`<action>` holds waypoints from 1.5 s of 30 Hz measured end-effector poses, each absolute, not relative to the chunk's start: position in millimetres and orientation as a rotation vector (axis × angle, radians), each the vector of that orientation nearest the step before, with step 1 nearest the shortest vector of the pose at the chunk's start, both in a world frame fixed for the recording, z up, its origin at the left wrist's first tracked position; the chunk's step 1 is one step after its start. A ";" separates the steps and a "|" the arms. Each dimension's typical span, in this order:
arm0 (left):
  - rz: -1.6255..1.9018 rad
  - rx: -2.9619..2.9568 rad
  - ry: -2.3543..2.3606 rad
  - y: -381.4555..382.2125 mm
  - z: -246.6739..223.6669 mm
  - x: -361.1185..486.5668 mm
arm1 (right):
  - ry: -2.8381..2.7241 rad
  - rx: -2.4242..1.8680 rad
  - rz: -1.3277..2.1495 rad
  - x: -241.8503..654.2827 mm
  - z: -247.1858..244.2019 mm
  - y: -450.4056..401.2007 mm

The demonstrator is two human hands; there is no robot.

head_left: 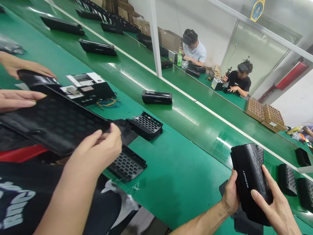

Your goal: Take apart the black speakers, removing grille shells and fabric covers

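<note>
My left hand (231, 195) and my right hand (271, 197) hold a black plastic housing (249, 182) between them at the lower right. White lettering runs along its smooth face, and rows of slots cover the side and far end. My left fingers wrap the left edge; my right thumb presses the front while the fingers grip the right edge. The housing is tilted above the green table. Beneath it lie dark flat pieces (246, 223), partly hidden by my arm.
A co-worker's hand (97, 151) at left grips a large black grille panel (66, 120). Slotted panels (146, 124) lie on the green bench (168, 169). Beyond runs a green conveyor belt (195, 107) carrying black housings (156, 97). Two people sit across it near cardboard trays (265, 114).
</note>
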State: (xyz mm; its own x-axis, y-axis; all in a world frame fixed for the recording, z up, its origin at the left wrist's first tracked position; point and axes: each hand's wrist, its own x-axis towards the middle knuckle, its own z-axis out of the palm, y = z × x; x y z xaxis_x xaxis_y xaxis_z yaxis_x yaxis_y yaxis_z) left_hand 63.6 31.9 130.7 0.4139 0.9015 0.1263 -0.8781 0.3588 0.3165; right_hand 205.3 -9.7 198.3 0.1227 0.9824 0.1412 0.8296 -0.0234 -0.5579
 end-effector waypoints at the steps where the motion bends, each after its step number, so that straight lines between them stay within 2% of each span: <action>1: 1.142 0.367 0.062 32.9 130.1 65.3 | -1.765 -1.897 0.387 206.3 196.4 -9.0; 6: 1.129 0.317 0.038 36.2 130.4 74.7 | -1.767 -1.959 0.386 196.8 212.5 -1.1; 11: 1.161 0.204 0.091 46.5 138.4 78.7 | -1.846 -1.913 0.608 200.4 239.1 4.4; 13: 1.206 0.192 0.114 53.4 142.4 77.1 | -1.774 -1.782 0.521 199.1 231.3 -6.2; 18: 1.324 0.312 0.212 69.3 146.3 71.7 | -1.507 -1.544 0.042 181.9 177.8 -19.5; 20: 1.320 0.332 0.229 73.2 147.8 71.0 | -1.504 -1.497 -0.026 178.0 166.3 -11.7; 23: 1.297 0.330 0.227 76.2 153.1 72.7 | -1.520 -1.418 0.034 177.1 168.7 -0.2; 27: 1.270 0.387 0.171 84.0 162.5 73.1 | -1.472 -1.327 -0.060 178.1 188.2 4.4; 34: 1.418 0.922 0.207 140.1 203.5 -7.9 | -1.308 -1.483 0.300 209.2 221.4 -7.3; 39: 1.070 1.439 0.187 144.8 251.9 -48.5 | -1.328 -1.458 0.401 227.2 242.1 -21.9; 45: 1.137 1.454 0.323 129.8 239.2 -21.4 | -1.331 -1.416 0.618 255.7 241.3 -14.5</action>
